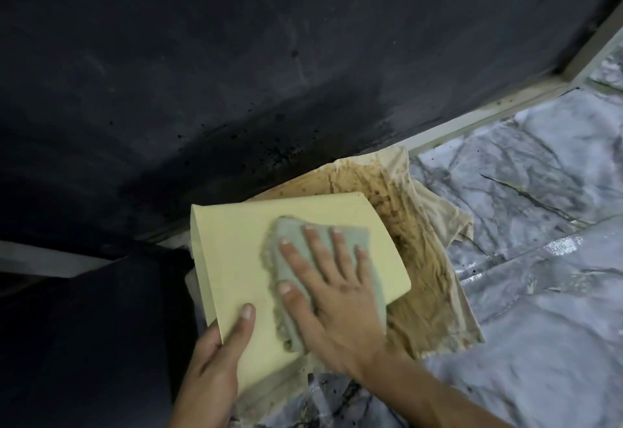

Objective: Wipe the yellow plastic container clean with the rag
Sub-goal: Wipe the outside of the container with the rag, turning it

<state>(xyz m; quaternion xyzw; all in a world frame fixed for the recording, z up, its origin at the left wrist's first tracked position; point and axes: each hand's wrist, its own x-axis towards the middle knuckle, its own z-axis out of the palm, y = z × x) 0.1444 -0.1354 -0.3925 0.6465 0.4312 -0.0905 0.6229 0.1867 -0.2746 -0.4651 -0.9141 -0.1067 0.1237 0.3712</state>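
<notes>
Yellow plastic container: pale yellow, flat broad face turned up, lying tilted at the centre of the view on a stained cloth; its far corners point toward 12 o'clock, its near corner toward 6.
Rag: grey-green, folded, frayed and dirty along its left edge, pressed flat on the container's right half.
Right hand: comes in from 5 o'clock, palm down, fingers spread flat over the rag; pressing it, not pinching it.
Left hand: comes in from 6 o'clock, clasped on the container's near-left edge, thumb on the top face, fingers hidden underneath.
Stained cloth: beige, smeared brown, crumpled, reaching out from under the container toward 2 and 4 o'clock.
Floor: grey-white marbled surface filling the 3 to 5 o'clock side.
Dark wall: black, speckled, filling 9 to 1 o'clock.
</notes>
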